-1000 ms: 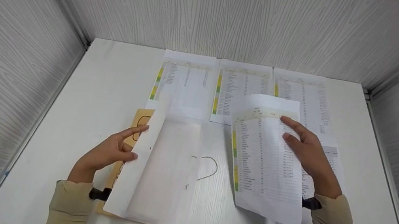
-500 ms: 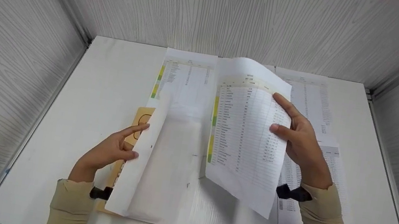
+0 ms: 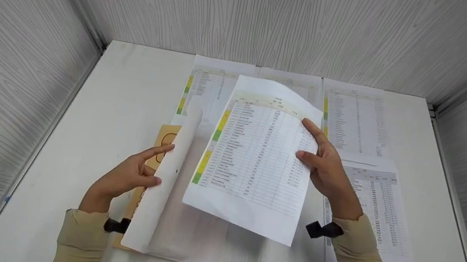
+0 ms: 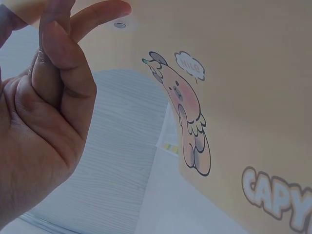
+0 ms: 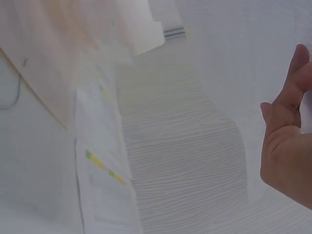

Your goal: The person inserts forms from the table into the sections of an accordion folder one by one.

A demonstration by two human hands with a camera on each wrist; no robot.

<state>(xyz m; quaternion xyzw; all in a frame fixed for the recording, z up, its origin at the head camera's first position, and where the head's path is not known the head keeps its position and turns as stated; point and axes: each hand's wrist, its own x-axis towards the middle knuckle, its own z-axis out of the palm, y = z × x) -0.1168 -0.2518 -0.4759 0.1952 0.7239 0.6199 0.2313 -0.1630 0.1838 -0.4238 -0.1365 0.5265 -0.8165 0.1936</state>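
– What's the left hand (image 3: 127, 180) holding?
– The folder (image 3: 192, 246), pinched by its lifted cover (image 3: 161, 199)
– And the right hand (image 3: 327, 171)?
– Pinching a printed sheet (image 3: 252, 157), tilted over the folder's right part

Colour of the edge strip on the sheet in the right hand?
Edge strip: mostly yellow, with green blocks; head view shows it best.
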